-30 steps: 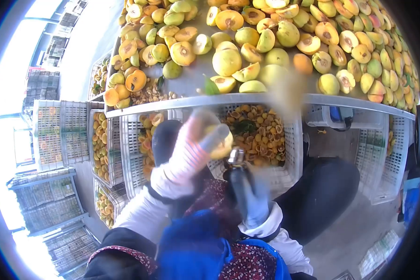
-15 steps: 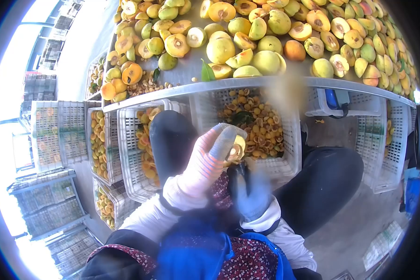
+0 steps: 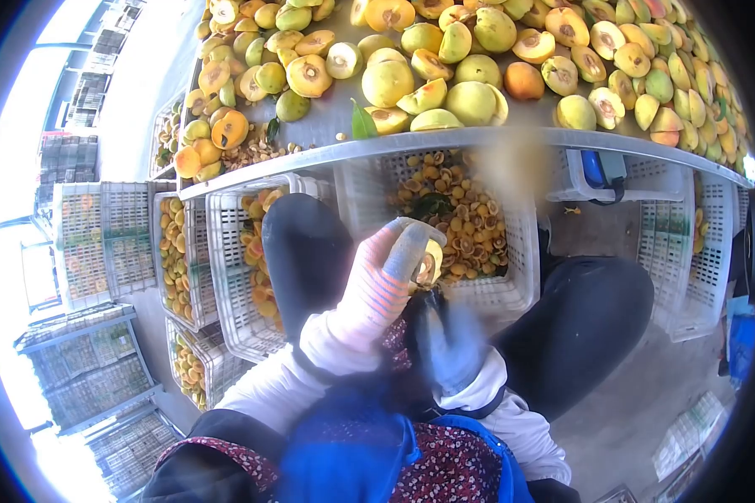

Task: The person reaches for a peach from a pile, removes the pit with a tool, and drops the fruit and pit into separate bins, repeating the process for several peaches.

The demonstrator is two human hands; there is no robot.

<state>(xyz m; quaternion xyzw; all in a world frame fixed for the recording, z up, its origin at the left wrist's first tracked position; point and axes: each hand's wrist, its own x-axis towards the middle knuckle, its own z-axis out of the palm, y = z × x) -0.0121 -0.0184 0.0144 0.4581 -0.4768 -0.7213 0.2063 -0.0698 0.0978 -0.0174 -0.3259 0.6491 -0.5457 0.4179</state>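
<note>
My left hand [image 3: 376, 281], in a grey and pink striped glove, is closed around a yellow peach half [image 3: 429, 263] with its cut face turned to the right. Just below the fruit, my right hand [image 3: 455, 350], in a blue-grey glove, is wrapped around a dark-handled tool [image 3: 432, 308]. Motion smears that hand, and the tool's tip is hidden against the fruit. Beneath both hands stands a white crate [image 3: 522, 251] with brown-yellow pitted scraps and a dark leaf in it.
A metal table [image 3: 310, 142] across the front carries many whole and halved yellow peaches [image 3: 470, 102] and loose pits [image 3: 256, 151]. To the left stand crates [image 3: 226, 289] of fruit halves. At the right are more white crates [image 3: 675, 251]. My knees flank the scrap crate.
The view has shifted slightly, so the table sits a little higher. My left hand keeps its grip on the peach half, while the right stays blurred at its lower edge.
</note>
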